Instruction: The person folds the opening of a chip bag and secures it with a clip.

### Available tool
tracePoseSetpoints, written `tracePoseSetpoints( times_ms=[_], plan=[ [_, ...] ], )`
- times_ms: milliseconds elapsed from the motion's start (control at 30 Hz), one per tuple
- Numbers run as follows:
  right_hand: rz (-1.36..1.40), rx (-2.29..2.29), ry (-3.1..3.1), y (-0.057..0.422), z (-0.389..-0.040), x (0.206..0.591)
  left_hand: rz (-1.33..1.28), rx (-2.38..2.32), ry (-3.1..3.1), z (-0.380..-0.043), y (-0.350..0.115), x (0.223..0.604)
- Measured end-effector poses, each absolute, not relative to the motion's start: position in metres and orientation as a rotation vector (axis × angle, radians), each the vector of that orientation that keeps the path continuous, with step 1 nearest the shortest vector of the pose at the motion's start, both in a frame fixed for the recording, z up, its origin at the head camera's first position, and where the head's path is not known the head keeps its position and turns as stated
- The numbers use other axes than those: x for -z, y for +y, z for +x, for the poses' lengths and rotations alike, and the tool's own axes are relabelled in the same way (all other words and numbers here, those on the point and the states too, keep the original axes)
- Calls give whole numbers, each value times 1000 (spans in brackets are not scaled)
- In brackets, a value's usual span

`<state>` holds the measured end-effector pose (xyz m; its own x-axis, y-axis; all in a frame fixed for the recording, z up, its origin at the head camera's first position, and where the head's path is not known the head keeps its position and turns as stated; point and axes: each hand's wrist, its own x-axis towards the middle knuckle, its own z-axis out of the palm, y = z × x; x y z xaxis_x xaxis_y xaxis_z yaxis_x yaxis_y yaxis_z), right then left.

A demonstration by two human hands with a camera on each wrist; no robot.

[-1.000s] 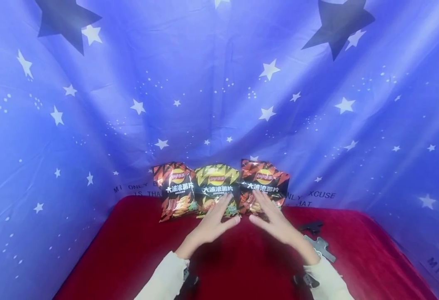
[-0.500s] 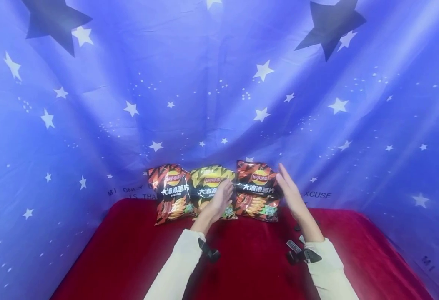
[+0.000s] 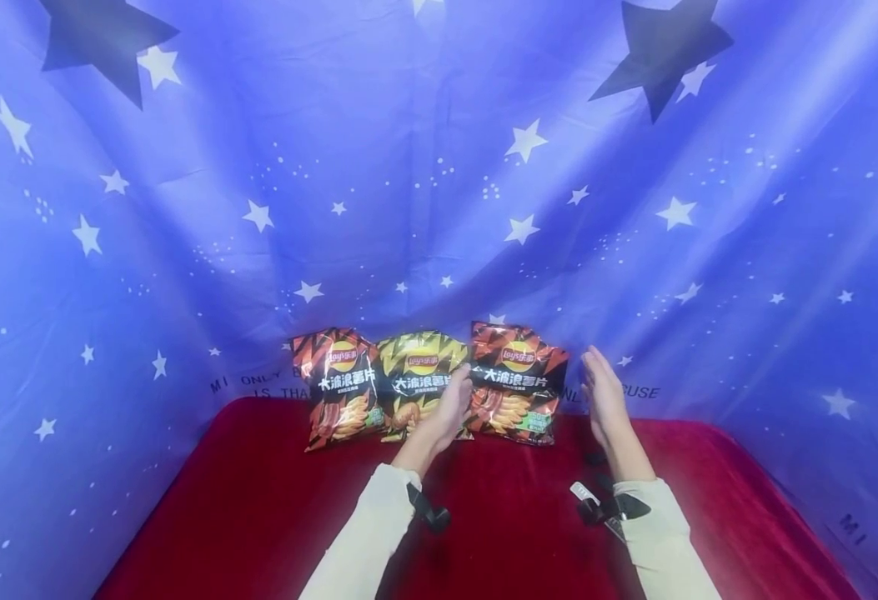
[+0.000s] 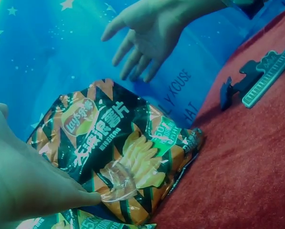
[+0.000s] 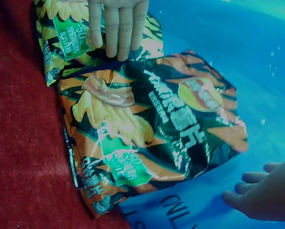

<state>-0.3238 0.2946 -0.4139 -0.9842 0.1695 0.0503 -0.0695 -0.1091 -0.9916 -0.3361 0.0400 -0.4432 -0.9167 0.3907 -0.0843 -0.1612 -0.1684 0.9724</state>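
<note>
Three bags of Lay's chips stand in a row on a red cloth: a red-black bag (image 3: pixel 343 392) at left, a yellow-green bag (image 3: pixel 412 367) in the middle and another red-black bag (image 3: pixel 517 383) at right. My left hand (image 3: pixel 448 408), fingers straight, stands edge-on between the middle and right bags, covering part of the middle one. Whether it touches them I cannot tell. My right hand (image 3: pixel 606 400) is held apart from the right bag, off its right side, palm facing it with fingers extended, as the left wrist view also shows. Neither hand holds anything.
Right of the bags lie a black clip-like piece (image 4: pixel 233 90) and a pale ridged piece (image 4: pixel 271 74), partly hidden by the right wrist in the head view. Blue star-printed fabric (image 3: pixel 439 208) hangs behind the table with its red cloth (image 3: pixel 258 500).
My hands began close together before the bags. The right hand swung right beyond the right bag, then farther off it; the left turned edge-on near the gap. The bags look unmoved.
</note>
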Motion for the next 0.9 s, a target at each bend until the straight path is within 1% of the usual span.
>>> tracePoseSetpoints(
  times_ms=[200,433,733,900],
  plan=[
    [-122,-2341,-1989,302,-330,429,247,-2083,1742,-340,45,449],
    [-181,-2391,-1985,301,-338,446,126,-2031,1779,-345,54,459],
    [-250,-2462,-2011,300,-341,466,177,-2016,1966,-345,64,462],
    [-235,-2454,-2057,301,-343,472,187,-1960,2090,-343,68,458]
  ],
)
